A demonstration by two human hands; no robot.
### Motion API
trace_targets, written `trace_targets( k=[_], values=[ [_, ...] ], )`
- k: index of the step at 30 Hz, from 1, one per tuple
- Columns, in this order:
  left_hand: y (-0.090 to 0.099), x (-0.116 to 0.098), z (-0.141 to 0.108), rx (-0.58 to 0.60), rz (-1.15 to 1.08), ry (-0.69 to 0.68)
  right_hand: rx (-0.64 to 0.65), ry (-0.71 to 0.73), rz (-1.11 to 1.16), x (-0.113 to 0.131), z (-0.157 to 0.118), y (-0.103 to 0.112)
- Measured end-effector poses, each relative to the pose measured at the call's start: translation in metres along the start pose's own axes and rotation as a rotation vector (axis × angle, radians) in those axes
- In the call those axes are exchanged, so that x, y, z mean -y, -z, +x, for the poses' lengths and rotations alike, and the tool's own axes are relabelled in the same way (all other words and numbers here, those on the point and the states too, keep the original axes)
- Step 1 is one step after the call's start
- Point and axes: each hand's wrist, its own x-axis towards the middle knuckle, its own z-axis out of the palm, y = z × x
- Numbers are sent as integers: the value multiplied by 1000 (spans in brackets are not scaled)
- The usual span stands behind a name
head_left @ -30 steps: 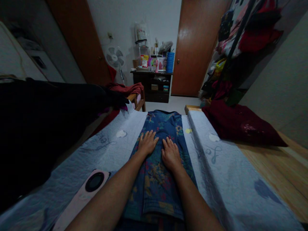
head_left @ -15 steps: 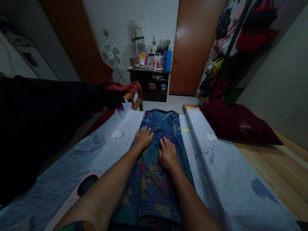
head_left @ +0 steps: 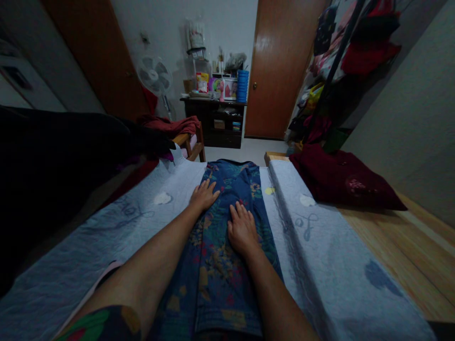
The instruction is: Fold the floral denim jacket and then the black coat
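Resting spread, empty fingers (head_left: 241, 211) on floral garment (head_left: 219, 253), pale bedsheet (head_left: 323, 265) beneath, fan (head_left: 154, 75) beyond.

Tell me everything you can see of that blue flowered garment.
The garment looks like soft cloth, dark blue with yellow, red and green flowers and leaves. It lies lengthwise on a pale printed sheet, flat, with light creases and a dark-edged far end. A long edge runs down it, suggesting a fold; a hem-like band crosses its near part. The left grip and right grip, both open hands, rest on it.
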Motion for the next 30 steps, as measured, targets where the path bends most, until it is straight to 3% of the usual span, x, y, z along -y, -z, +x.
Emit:
trace_targets(
  k=[30],
  values=[
    [2, 14, 64, -62, 12, 48, -11, -9, 33, 0, -1, 0]
  ],
)
